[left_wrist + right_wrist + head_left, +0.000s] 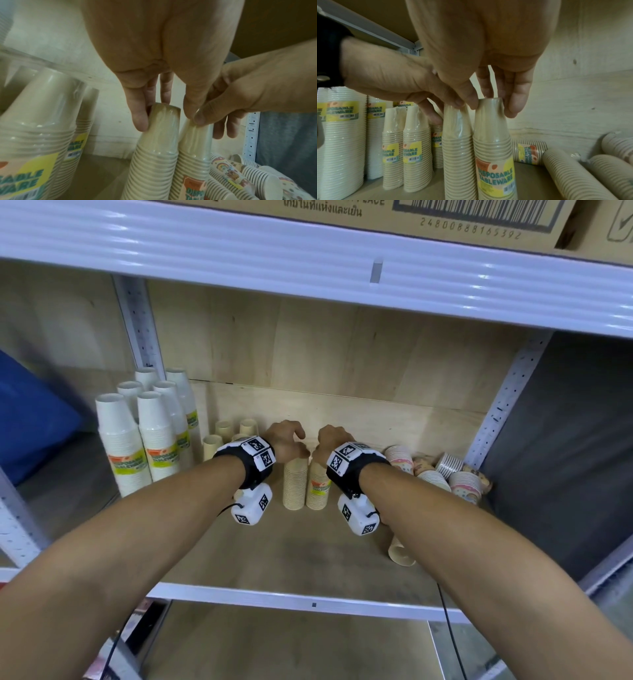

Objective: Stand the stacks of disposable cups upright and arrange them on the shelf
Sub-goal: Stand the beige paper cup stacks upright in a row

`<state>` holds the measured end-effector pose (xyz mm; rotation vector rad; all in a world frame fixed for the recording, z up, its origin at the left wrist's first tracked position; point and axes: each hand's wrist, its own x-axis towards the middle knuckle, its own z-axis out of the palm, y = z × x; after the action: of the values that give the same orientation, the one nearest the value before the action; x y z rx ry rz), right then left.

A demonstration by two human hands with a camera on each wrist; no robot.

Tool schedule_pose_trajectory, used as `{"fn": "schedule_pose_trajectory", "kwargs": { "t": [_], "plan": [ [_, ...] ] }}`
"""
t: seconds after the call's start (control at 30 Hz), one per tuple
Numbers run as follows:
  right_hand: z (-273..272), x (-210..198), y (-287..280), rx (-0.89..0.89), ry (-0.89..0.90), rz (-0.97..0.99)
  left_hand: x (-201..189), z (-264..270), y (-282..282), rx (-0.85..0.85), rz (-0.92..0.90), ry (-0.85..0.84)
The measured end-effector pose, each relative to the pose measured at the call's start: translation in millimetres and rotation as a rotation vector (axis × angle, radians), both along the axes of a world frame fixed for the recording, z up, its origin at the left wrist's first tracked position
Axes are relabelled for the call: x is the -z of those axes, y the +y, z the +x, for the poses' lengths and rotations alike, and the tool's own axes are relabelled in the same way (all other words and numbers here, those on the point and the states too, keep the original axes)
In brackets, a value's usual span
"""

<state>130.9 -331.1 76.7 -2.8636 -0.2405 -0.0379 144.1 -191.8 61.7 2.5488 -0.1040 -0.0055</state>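
Two wrapped beige cup stacks stand upright side by side mid-shelf. My left hand (290,444) (164,119) grips the top of the plain left stack (294,484) (154,162) between thumb and fingers. My right hand (333,441) (493,106) pinches the top of the labelled right stack (318,489) (494,155). In the right wrist view the left hand (393,81) holds its stack (457,142) next to mine; the two stacks touch. The wooden shelf board (274,546) bears them.
Tall white stacks (137,440) and short beige stacks (222,436) stand upright at the left back. Patterned cup stacks (445,472) lie on their sides at the right; one beige stack (399,549) lies under my right forearm. The upper shelf beam (308,268) runs overhead.
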Motion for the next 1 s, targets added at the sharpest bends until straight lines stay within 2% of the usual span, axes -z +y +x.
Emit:
{"fn": "schedule_pose_trajectory", "kwargs": {
  "t": [0.17, 0.3, 0.43, 0.47, 0.57, 0.7, 0.83, 1.0],
  "plan": [
    [7, 2, 1, 0.039, -0.054, -0.014, -6, -1, -1, 0.018, 0.077, -0.046],
    [13, -2, -3, 0.023, 0.042, 0.007, -5, -2, -2, 0.011, 0.082, -0.060],
    [15, 0, -4, 0.008, 0.050, 0.006, -7, -3, -5, -0.013, 0.104, -0.043],
    [15, 2, -2, 0.011, 0.040, 0.027, -8, -4, -7, -0.009, 0.119, -0.040],
    [13, 3, 4, 0.054, -0.158, 0.003, -10, -3, -9, 0.022, 0.178, -0.053],
    [19, 21, 3, 0.026, -0.128, -0.022, -11, 1, -9, 0.078, 0.230, -0.043],
    [15, 9, 3, 0.037, -0.204, -0.002, -12, 3, -5, 0.074, 0.234, -0.037],
    [24, 10, 0, 0.030, -0.032, -0.004, -14, 6, 1, 0.135, 0.236, 0.009]
  ]
}}
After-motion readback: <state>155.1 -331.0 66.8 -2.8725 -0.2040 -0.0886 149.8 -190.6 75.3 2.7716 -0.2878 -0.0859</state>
